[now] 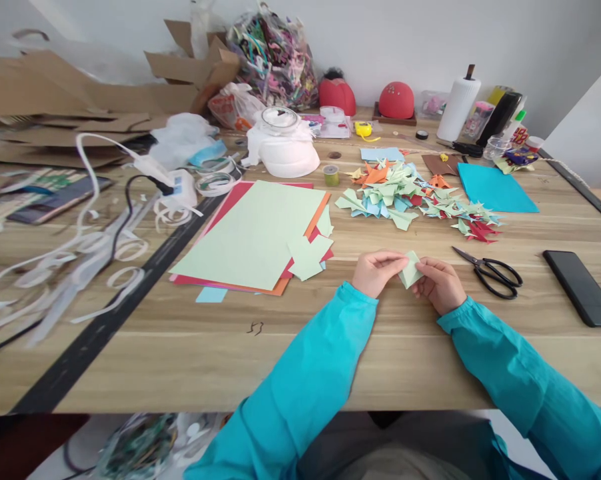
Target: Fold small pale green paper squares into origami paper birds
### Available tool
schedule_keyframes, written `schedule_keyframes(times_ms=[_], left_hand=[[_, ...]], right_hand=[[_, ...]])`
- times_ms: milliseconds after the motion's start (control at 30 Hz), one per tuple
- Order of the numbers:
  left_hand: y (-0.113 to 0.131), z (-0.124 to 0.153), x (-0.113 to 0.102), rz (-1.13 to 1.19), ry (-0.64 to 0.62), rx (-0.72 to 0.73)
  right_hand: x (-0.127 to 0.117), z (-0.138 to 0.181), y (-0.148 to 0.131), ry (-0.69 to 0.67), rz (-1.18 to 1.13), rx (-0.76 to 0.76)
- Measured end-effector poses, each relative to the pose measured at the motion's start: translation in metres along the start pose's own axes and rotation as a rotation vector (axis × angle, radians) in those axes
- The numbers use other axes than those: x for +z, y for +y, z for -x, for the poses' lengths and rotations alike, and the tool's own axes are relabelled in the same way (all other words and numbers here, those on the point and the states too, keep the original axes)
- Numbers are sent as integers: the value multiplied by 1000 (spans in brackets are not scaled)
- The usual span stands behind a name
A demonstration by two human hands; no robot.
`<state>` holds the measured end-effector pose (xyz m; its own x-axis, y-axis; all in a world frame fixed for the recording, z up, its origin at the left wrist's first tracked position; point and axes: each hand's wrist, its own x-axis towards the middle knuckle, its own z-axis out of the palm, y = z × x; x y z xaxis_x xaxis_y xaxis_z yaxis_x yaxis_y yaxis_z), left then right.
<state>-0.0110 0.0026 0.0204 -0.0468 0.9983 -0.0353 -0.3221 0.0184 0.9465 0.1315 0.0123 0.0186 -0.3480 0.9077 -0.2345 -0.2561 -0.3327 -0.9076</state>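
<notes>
A small folded piece of pale green paper [410, 271] is held up between both hands, just above the table. My left hand [376, 272] pinches its left edge with thumb and forefinger. On the other side, my right hand [439, 284] grips the right edge, its remaining fingers curled beneath. Black-handled scissors [495, 273] lie to the right of my right hand, blades toward the upper left. Beyond the hands is a pile of folded paper shapes [395, 187] in green, orange, blue and red. Left of my left hand lie cut green paper pieces [308, 257].
A stack of coloured sheets [250, 233] lies left of the hands. A black phone [583, 287] rests at the far right. White cords and strips [115, 247] clutter the left side. Behind the pile are a blue sheet [498, 189], a thread spool [331, 176] and bottles [459, 107].
</notes>
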Motion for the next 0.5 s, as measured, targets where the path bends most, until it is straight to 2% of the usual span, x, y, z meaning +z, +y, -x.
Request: schedule_keyframes(times_ms=[267,500], left_hand=[[1,1,0,-24,-54,-2],[4,2,1,-35,28,-59]], right_hand=[[-1,-1,3,-16,87,-52],[-3,-2,8,-22,149,-103]])
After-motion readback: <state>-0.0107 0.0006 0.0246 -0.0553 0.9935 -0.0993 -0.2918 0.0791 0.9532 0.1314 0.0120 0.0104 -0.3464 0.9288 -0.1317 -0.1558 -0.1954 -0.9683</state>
